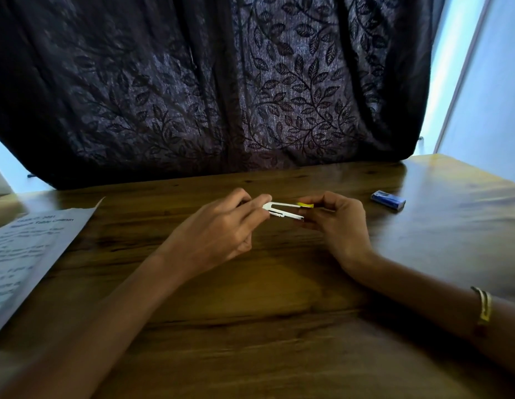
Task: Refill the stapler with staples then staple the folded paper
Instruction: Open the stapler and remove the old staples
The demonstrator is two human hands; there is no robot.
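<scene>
At frame center above the wooden counter (pixel 279 283), a person's left hand (pixel 219 226) and right hand (pixel 340 223), fingers curled, both pinch the opened metal stapler (pixel 282 211), with the folded paper (pixel 28 254) at left and a blue staple box (pixel 388 199) at right.

Both hands meet above mid-table, left hand (pixel 221 223) and right hand (pixel 337 220) with fingers curled, pinching.
</scene>
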